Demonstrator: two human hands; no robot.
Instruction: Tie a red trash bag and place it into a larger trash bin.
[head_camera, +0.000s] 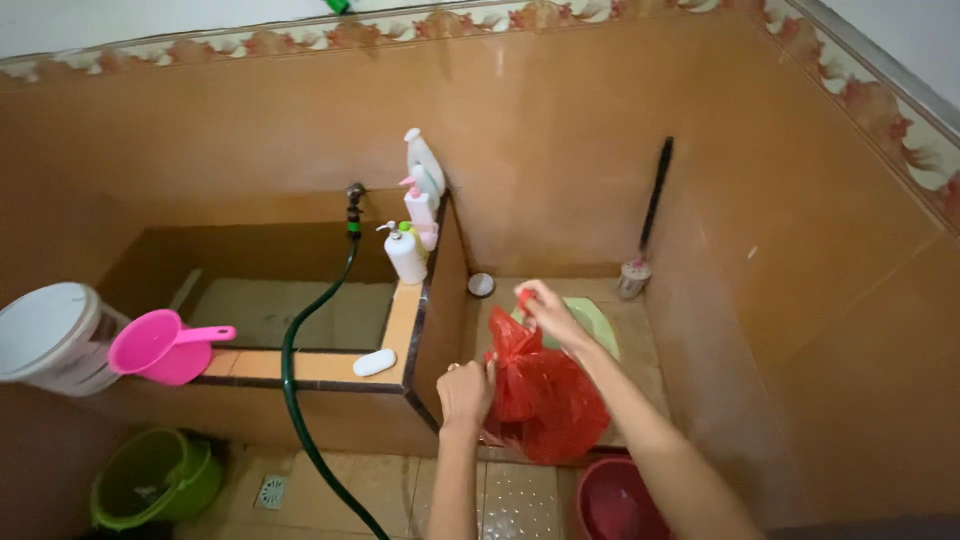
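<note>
The right hand (545, 308) has its grip pinched closed on the top of a red plastic bag (540, 395), lifting the gathered mouth so the bag hangs stretched below it. The left hand (465, 392) is closed on the bag's side near its upper edge, which steadies the thin film and keeps it taut between the two hands. The bag hangs in the air in front of the person, bulging low as though something inside weighs it down, just above a dark red bucket (615, 505) on the floor.

Behind the bag lies a pale green squat pan (600, 325) set in a raised tiled step, with a black-handled brush (645, 225) leaning in the corner beside it. To the left, a tiled water basin (290, 310) takes a green hose (295, 400) from a wall tap (354, 192). Its rim serves as a surface for pump bottles (412, 225), a white bar of soap (374, 362) and a pink dipper (160, 346). A white bucket (50, 338) stands at the far left, and a green bucket (155, 478) sits on the floor below.
</note>
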